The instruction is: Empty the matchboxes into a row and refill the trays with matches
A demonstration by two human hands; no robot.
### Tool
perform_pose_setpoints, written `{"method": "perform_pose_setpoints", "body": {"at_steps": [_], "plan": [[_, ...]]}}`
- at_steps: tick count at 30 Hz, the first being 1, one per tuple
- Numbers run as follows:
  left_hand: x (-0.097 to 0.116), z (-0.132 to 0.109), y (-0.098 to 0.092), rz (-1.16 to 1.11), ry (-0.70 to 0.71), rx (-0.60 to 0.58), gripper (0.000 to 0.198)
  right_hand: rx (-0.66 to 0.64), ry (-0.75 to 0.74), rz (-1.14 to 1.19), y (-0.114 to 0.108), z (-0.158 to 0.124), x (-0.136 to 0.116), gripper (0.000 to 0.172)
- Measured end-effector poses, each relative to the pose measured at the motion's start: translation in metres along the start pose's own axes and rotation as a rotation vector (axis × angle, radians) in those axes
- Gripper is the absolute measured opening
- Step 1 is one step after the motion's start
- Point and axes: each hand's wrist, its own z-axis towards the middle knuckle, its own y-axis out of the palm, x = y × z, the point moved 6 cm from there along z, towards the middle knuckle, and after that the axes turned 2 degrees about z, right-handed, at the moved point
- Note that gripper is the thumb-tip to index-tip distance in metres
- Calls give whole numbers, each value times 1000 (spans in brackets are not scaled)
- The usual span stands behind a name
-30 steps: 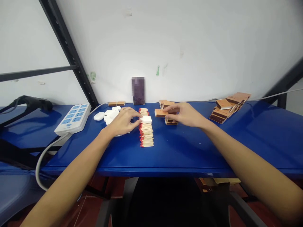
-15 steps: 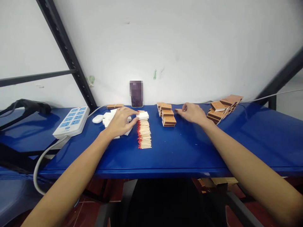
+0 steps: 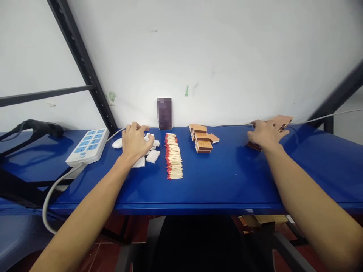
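Observation:
My left hand (image 3: 135, 141) hovers with fingers apart over a heap of small white matchbox trays (image 3: 153, 156), hiding part of it. To its right, red-tipped matches (image 3: 174, 156) lie in a long row. My right hand (image 3: 265, 133) reaches over a pile of brown-orange matchbox sleeves (image 3: 283, 120) at the right, thumb and fingers spread; whether it touches them is unclear. Mid-table stands a stack of matchboxes (image 3: 203, 146). One orange matchbox piece (image 3: 214, 138) lies flat beside that stack.
A phone (image 3: 165, 114) leans on the back wall. A white power strip (image 3: 88, 146) and a white rounded case (image 3: 117, 143) are at the left of the blue table (image 3: 215, 189). Black shelf posts (image 3: 82, 60) frame both sides. A cable runs along the wall.
My left hand has moved left off the matches and no longer holds the white tray. My right hand has shifted right to the sleeve pile, leaving an orange piece beside the stack.

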Motion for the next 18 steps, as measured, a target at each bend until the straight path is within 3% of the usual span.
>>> {"method": "perform_pose_setpoints", "body": {"at_steps": [6, 9, 12, 15, 18], "plan": [[0, 0, 2, -39, 54, 91, 24, 122, -73, 156, -14, -4, -17, 28], [6, -1, -1, -152, 164, 165, 19, 182, -242, 295, -26, -18, -48, 31], [16, -5, -6, -305, 308, 224, 17, 192, -435, 488, -36, -51, -92, 32], [27, -10, -12, -395, 412, 256, 17, 20, -601, 1091, -44, -95, -135, 25], [39, -16, -18, -447, 495, 239, 17, -370, -619, 1348, -39, -132, -170, 23]]}}
